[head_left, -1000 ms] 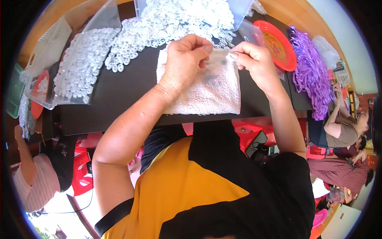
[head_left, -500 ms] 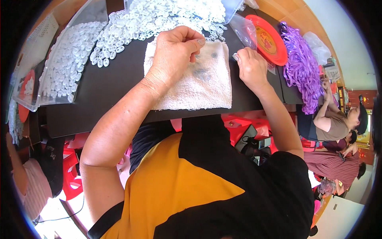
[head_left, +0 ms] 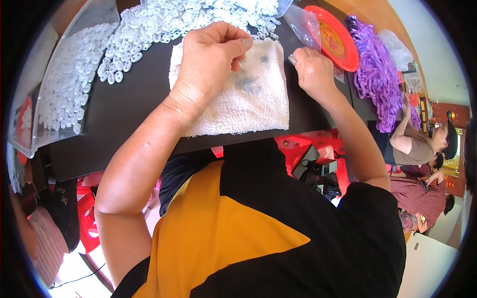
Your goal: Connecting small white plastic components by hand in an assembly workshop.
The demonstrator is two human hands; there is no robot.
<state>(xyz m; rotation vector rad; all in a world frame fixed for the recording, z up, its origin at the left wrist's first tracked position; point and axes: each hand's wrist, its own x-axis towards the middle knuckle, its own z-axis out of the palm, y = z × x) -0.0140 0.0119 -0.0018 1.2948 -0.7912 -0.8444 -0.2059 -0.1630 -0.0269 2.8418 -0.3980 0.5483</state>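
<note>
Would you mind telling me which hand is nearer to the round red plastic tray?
The right hand. It sits at the white towel's right edge, just left of the round red plastic tray; the left hand is over the towel, further left.

It was a small assembly workshop: heaps of white plastic rings (head_left: 164, 22) and purple straps (head_left: 377, 74) covered the dark tabletop (head_left: 129, 109), co-workers nearby.

Black and orange short-sleeved shirt, bare forearms
</note>
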